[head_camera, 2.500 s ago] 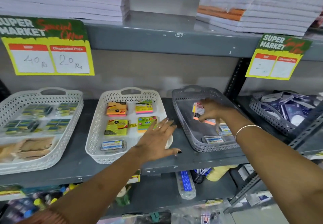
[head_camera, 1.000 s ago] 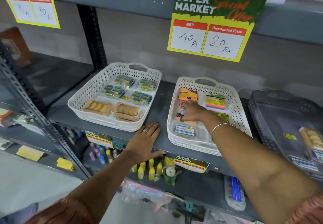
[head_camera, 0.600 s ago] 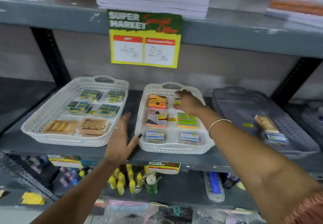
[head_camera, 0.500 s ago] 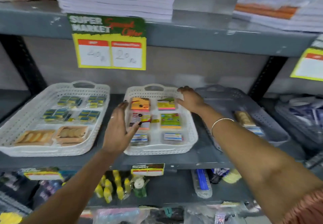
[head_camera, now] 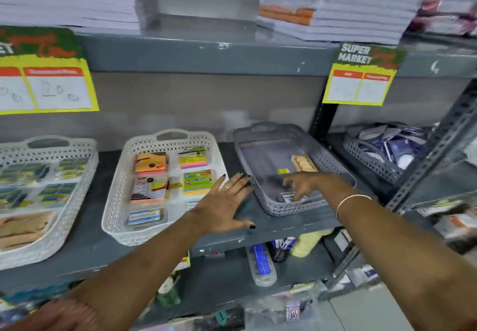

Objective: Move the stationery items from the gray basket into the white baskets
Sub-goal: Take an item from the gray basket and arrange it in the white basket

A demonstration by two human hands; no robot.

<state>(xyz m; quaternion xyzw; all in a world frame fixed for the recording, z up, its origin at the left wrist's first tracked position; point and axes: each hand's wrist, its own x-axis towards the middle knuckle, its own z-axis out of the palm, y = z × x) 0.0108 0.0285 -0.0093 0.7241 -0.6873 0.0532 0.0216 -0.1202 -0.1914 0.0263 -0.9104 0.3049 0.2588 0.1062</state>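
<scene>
The gray basket [head_camera: 271, 134] sits on the shelf right of centre. Inside it lie a pack of tan erasers [head_camera: 303, 163], a small yellow sticker [head_camera: 281, 171] and a small blue-labelled box [head_camera: 289, 197] near its front wall. My right hand [head_camera: 300, 183] is inside this basket, fingers spread just above the blue-labelled box, holding nothing. My left hand [head_camera: 223, 205] lies flat and open on the shelf between the gray basket and the middle white basket [head_camera: 116, 196], which holds sticky-note pads and small boxes. A second white basket [head_camera: 74, 201] stands at the left.
A dark gray basket [head_camera: 371, 160] of blue packets sits on the neighbouring shelf to the right, behind a slanted metal upright [head_camera: 433, 155]. Paper stacks load the shelf above. Yellow price signs [head_camera: 358, 82] hang from its edge. Cluttered goods fill the shelf below.
My right hand left the middle white basket and reached right into the gray basket. My left hand shifted right along the shelf. The view swung to the right.
</scene>
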